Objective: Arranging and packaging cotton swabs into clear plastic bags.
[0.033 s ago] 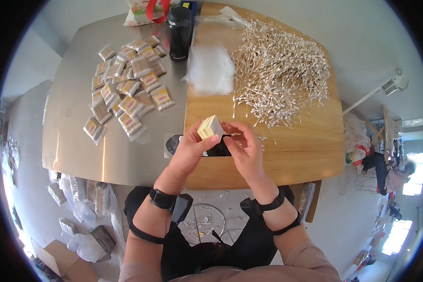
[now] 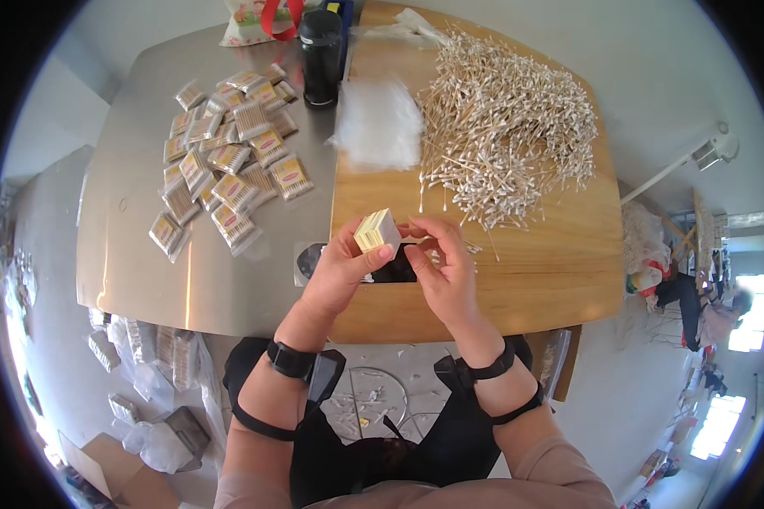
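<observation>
A thick stack of small white-and-yellow paper cards is gripped in my left hand, with the thumb across its near side. My right hand is close to the stack's right side. Its index finger reaches toward the cards, the thumb is a little apart below, and I see nothing held between them. Beneath both hands a dark object lies at the table's near edge, mostly covered by them. A few loose cotton swabs show just beyond my right hand.
A large heap of cotton swabs covers the wooden board. Beside it lies a stack of clear plastic bags. Packed swab bags are piled on the metal top. A black bottle stands at the back.
</observation>
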### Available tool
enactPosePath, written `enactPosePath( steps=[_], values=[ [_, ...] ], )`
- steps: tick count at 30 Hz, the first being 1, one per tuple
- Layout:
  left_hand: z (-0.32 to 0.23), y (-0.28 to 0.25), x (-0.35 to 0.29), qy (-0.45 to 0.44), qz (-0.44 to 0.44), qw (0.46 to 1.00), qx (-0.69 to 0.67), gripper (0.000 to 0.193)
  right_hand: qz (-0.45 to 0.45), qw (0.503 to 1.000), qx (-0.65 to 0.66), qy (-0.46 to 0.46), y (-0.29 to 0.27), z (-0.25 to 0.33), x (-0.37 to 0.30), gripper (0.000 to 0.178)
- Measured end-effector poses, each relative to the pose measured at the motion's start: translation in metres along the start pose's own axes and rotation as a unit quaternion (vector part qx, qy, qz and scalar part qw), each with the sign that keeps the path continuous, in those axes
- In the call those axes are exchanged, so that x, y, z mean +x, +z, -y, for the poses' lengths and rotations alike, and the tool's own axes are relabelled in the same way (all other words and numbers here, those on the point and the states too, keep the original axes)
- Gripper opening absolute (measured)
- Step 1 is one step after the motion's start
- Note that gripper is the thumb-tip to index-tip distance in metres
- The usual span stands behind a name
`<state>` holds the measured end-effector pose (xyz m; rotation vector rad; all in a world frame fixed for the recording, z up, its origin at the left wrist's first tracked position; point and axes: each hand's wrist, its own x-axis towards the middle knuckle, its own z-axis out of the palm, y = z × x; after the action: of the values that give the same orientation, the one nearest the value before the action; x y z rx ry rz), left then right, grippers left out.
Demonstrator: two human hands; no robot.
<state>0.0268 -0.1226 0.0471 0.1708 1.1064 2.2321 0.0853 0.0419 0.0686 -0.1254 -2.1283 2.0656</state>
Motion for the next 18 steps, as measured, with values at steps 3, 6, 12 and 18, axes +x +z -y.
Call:
enactPosePath(
  steps=[3, 6, 12, 18],
  values=[
    [-0.008, 0.002, -0.003, -0.045, -0.001, 0.997, 0.059, 0.045, 0.036, 0.984, -0.132, -0.118, -0.009, 0.012, 0.009, 0.041],
    [-0.004, 0.004, -0.006, -0.081, 0.018, 0.993, 0.089, 0.044, 0.077, 0.977, -0.143, -0.139, -0.018, 0.010, 0.008, 0.042],
    [0.008, 0.001, -0.006, -0.113, 0.042, 0.989, 0.081, 0.049, 0.097, 0.985, -0.108, -0.093, -0.026, -0.002, -0.001, 0.035],
    [0.009, 0.008, -0.004, -0.119, 0.050, 0.992, 0.005, 0.057, 0.065, 0.984, -0.119, -0.120, -0.026, -0.005, -0.004, 0.030]
  ],
)
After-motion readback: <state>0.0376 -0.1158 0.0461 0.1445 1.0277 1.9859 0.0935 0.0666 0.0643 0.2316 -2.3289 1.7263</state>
